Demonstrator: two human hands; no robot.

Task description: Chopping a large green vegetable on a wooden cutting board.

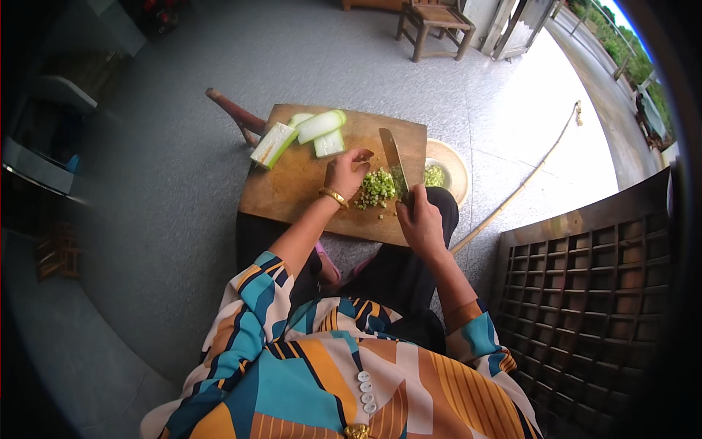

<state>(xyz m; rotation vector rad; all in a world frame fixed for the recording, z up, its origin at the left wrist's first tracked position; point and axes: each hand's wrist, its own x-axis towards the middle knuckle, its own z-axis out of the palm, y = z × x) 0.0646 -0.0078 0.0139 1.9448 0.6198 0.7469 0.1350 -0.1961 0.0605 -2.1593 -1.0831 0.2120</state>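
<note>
My right hand (425, 222) grips the handle of a kitchen knife, whose broad blade (392, 153) points away from me over the right part of a wooden board (299, 192). Just left of the blade lies a heap of small green-and-white diced vegetable (377, 188). My left hand (345, 174), with a gold bangle at the wrist, is beside that heap, its fingers bent and thumb apart, holding nothing. Farther left on the board are several large pieces of pale green-skinned gourd (321, 126), white inside; one block (274, 145) rests at the left edge.
To the right of the board, a bowl (451, 178) with chopped green bits (434, 175) stands on a round pale surface (459, 164). A bamboo stick (521, 189) slants across the floor. At right is a dark lattice wooden panel (581, 274); a wooden chair (436, 24) stands ahead.
</note>
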